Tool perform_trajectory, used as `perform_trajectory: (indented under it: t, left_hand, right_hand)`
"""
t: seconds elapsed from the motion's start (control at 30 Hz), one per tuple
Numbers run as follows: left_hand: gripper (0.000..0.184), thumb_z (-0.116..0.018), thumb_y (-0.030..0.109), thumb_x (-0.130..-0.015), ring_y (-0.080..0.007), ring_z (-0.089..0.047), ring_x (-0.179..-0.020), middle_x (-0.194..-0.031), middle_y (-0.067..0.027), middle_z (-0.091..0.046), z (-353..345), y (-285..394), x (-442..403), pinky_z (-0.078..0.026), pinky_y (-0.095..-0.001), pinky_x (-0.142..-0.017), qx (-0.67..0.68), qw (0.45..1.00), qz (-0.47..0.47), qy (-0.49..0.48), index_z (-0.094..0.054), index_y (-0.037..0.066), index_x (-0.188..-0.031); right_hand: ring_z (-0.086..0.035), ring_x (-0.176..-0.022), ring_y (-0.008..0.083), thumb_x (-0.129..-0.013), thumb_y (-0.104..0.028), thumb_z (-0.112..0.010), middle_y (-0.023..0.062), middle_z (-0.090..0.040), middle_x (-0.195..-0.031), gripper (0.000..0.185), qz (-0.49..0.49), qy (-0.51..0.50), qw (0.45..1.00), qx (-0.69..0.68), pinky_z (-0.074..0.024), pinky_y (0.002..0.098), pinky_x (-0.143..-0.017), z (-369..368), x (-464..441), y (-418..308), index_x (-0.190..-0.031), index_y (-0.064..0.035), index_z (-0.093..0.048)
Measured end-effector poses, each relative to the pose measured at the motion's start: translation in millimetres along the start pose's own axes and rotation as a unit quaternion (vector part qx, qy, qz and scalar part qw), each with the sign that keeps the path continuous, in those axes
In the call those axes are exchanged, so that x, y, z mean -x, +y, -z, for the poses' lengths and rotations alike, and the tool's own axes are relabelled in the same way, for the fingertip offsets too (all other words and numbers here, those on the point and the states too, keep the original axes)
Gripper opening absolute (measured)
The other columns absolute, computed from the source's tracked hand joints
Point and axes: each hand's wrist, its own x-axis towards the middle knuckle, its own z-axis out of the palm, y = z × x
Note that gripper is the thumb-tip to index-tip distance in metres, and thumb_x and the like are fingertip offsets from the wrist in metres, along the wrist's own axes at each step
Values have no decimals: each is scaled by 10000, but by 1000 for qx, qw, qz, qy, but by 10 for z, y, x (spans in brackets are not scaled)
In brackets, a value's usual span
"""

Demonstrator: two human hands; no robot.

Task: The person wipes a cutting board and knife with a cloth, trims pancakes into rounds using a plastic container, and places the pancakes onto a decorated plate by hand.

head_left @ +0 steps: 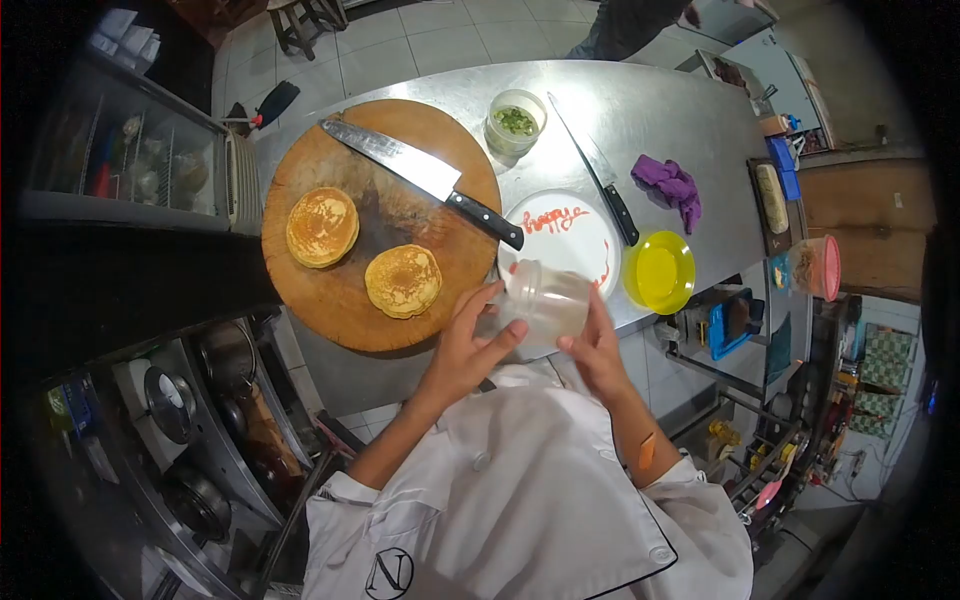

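My left hand (478, 335) and my right hand (598, 352) are both closed around a clear plastic container (550, 303), tilted on its side above the table's near edge. Whether anything is inside it is hard to make out. Just beyond it lies a white plate (562, 240) with red lettering and red marks along its rim, partly covered by the container. To the left, two golden pancakes (322, 227) (403, 281) rest on a round wooden board (300, 300). A large knife (415, 175) lies across that board, its black handle reaching over the plate's edge.
A tub of chopped greens (515, 122), a narrower knife (600, 180), a purple cloth (670, 187) and a yellow bowl (660, 272) sit on the steel table (440, 90). A glass-door fridge (130, 150) stands left. Another person's leg (625, 30) shows beyond the table.
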Motion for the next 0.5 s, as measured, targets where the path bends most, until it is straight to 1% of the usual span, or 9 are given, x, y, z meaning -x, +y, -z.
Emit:
perform_trajectory:
  t: [0.03, 0.07, 0.1, 0.13, 0.2, 0.23, 0.33, 0.4, 0.5]
  left_hand:
    - [799, -860, 366, -1019, -289, -653, -1315, -1528, -176, -601, 12, 44, 14, -614, -422, -1032, 4, 1000, 4, 1, -521, -42, -1618]
    - [712, -830, 348, -1035, -266, -655, -1306, -1506, -147, -625, 57, 90, 44, -599, -401, -1029, -64, 997, -23, 22, -562, -4, -1593]
    - [629, -801, 330, -1050, -244, -656, -1296, -1485, -119, -648, 108, 119, 76, -583, -380, -1025, -132, 989, -48, 40, -603, 34, -1568]
    - [629, -801, 330, -1050, -244, -656, -1296, -1485, -119, -648, 161, 134, 104, -583, -380, -1025, -127, 990, -41, 39, -603, 34, -1568]
    - [622, -836, 299, -1022, -239, -661, -1278, -1403, -122, -688, 276, 123, 157, -570, -384, -1029, -134, 990, -13, 49, -620, 37, -1543]
    - [622, -836, 299, -1022, -239, -661, -1278, -1403, -122, -688, 315, 88, 181, -570, -384, -1029, -130, 990, -7, 49, -620, 37, -1543]
    - [610, -890, 264, -969, -244, -689, -1196, -1329, -118, -715, 388, 17, 248, -583, -372, -941, -169, 980, -39, 96, -646, 34, -1478]
    - [613, -905, 241, -953, -242, -692, -1191, -1334, -117, -718, 424, 40, 281, -580, -374, -943, -174, 978, -43, 103, -647, 39, -1471]
    - [616, -917, 218, -940, -241, -696, -1183, -1337, -115, -722, 446, 26, 302, -579, -375, -945, -174, 977, -43, 114, -649, 46, -1468]
  right_hand:
    - [-540, -1477, 295, -807, -157, -961, 150, -492, -1618, 1032, -5, 1, 1000, 2, -434, 455, -1264, 94, -32, -90, -1668, -39, -405]
    - [-564, -1455, 309, -791, -162, -959, 167, -504, -1615, 1019, 51, 26, 979, 195, -464, 461, -1238, 205, -117, -251, -1651, -23, -430]
    - [-587, -1433, 323, -775, -168, -956, 184, -517, -1612, 1007, 104, 49, 918, 380, -495, 466, -1213, 323, -210, -373, -1634, -8, -455]
    - [-587, -1433, 323, -775, -168, -956, 184, -517, -1612, 1007, 96, 50, 917, 384, -495, 466, -1213, 470, -306, -434, -1634, -8, -455]
    - [-643, -1371, 372, -725, -186, -966, 236, -584, -1533, 1039, 211, 75, 794, 565, -537, 481, -1160, 698, -522, -494, -1615, 8, -466]
    - [-643, -1371, 372, -725, -186, -966, 236, -584, -1533, 1039, 205, 72, 794, 567, -537, 481, -1160, 715, -598, -506, -1615, 8, -466]
    - [-667, -1330, 414, -695, -207, -983, 270, -656, -1413, 1049, 168, 65, 787, 590, -545, 486, -1141, 709, -737, -520, -1587, 17, -480]
    - [-674, -1312, 384, -680, -202, -981, 235, -663, -1413, 1007, 128, 61, 784, 605, -553, 481, -1128, 653, -795, -511, -1548, -13, -505]
    - [-682, -1262, 408, -667, -204, -984, 223, -674, -1383, 968, 148, 42, 756, 637, -557, 479, -1109, 665, -863, -437, -1505, -8, -542]
